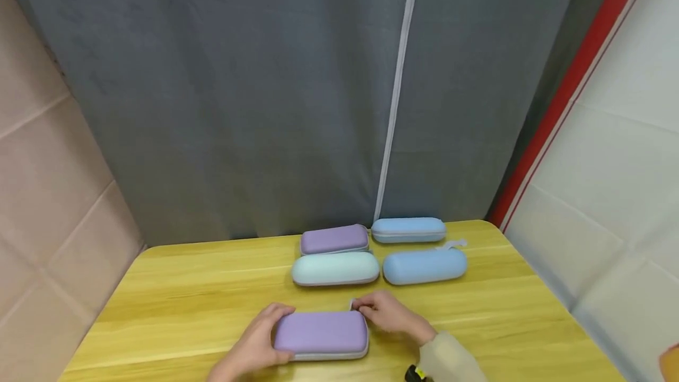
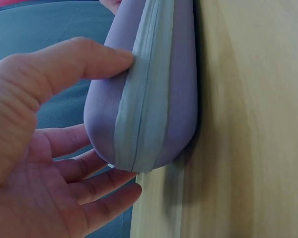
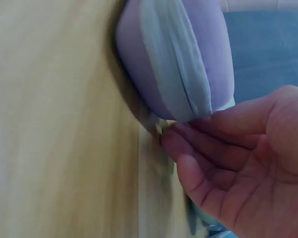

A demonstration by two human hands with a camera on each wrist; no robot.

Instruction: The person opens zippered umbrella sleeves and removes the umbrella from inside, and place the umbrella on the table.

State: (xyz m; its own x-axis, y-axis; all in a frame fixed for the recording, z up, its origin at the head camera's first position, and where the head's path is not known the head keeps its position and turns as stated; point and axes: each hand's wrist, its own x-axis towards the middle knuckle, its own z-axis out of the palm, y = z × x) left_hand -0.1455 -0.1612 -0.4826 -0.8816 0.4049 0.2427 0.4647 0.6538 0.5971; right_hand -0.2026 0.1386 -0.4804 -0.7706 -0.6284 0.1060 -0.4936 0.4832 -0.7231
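Observation:
A purple zippered pencil case (image 1: 321, 333) lies near the table's front edge, its pale grey zipper band (image 2: 145, 84) running round the side. My left hand (image 1: 260, 338) grips its left end, thumb on the front side by the zipper and fingers round the end and back. At the far right corner my right hand (image 1: 389, 312) pinches a small pale zipper pull (image 1: 352, 304) between thumb and curled fingers. In the right wrist view the right hand (image 3: 238, 158) hides most of that pull. The zipper band looks closed along the stretches that show.
Behind are a second purple case (image 1: 334, 240), a mint case (image 1: 336, 268), a blue case (image 1: 408, 229) and another blue case (image 1: 425, 266) with a pale strap (image 1: 452, 244). A grey curtain (image 1: 254, 105) hangs behind the wooden table (image 1: 201, 287).

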